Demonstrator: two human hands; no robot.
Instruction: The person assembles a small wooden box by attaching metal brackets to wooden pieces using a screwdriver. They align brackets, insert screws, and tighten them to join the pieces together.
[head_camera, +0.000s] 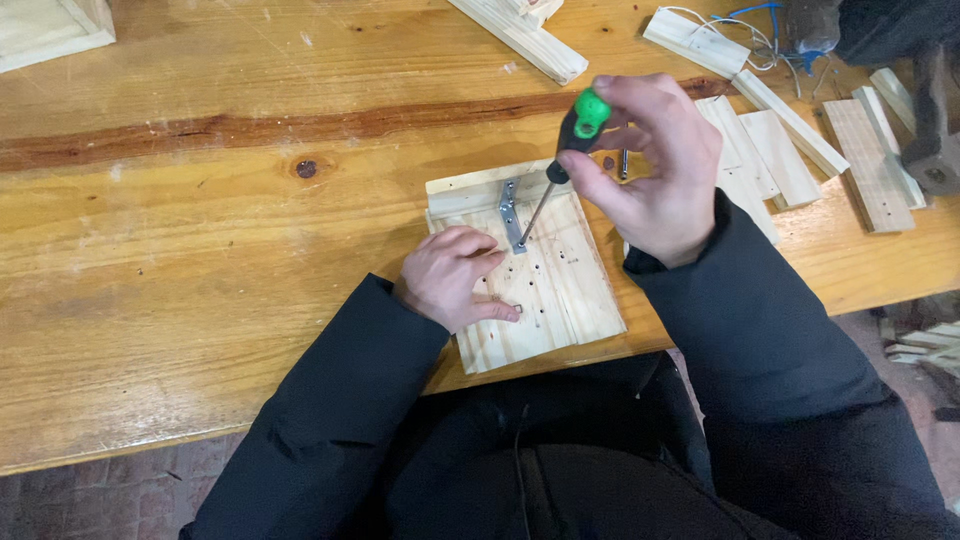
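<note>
Screwdriver tip sitting on a metal bracket

Right hand (655, 165) fingers are clamping the screwdriver (566, 150), tip at seven o'clock on the bracket (511, 212); left hand (452, 275), fingers curled, is pressing the board (560, 300)

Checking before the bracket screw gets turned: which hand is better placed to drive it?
Right, most likely. The right hand already grips the green-handled screwdriver, whose tip sits at the metal bracket. The left hand lies on the pine board, seemingly steadying it.
</note>
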